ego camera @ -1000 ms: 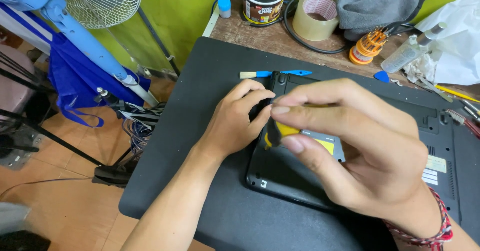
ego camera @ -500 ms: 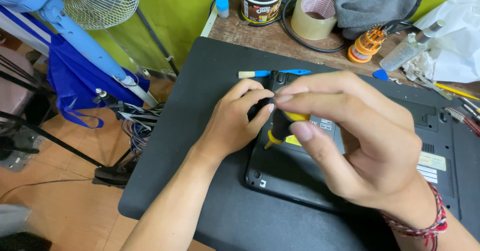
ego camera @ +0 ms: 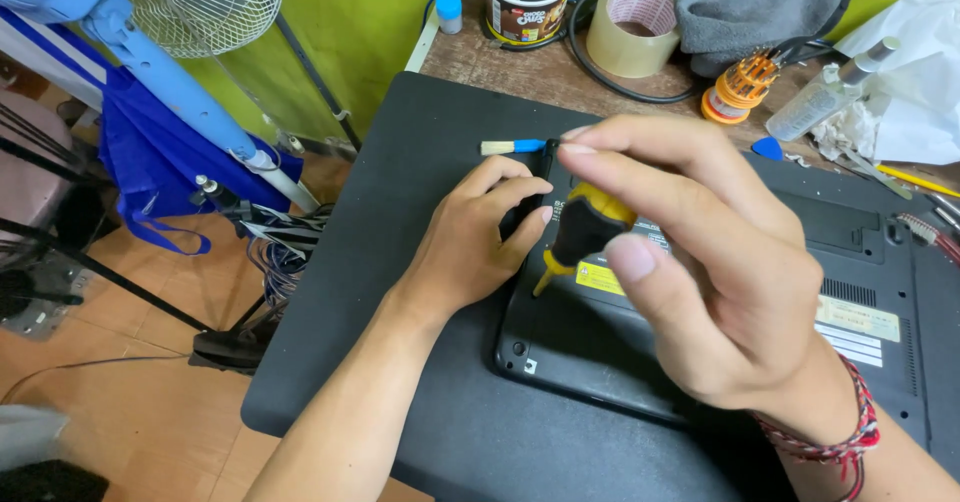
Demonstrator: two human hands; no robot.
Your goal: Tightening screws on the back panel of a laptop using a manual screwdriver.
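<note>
A black laptop (ego camera: 700, 352) lies upside down on a black mat (ego camera: 420, 162). My right hand (ego camera: 720, 262) grips a small yellow-and-black screwdriver (ego camera: 585, 227), held tilted with its tip down on the laptop's base near the left edge. My left hand (ego camera: 470, 247) rests flat on the laptop's left corner beside the screwdriver, its fingers pressing on the case. A small brush (ego camera: 512, 147) with a blue handle lies on the mat just beyond my left hand.
Along the back stand a cup of tools (ego camera: 525, 2), a roll of tape (ego camera: 640, 17), a grey cloth (ego camera: 760, 7), an orange screwdriver-bit holder (ego camera: 740, 87), a clear bottle (ego camera: 825, 92) and a blue pick (ego camera: 767, 147). A blue fan (ego camera: 200, 2) stands at the left.
My right hand has turned and lifted a little, so more of the screwdriver's handle shows. The left hand has stayed on the laptop's corner.
</note>
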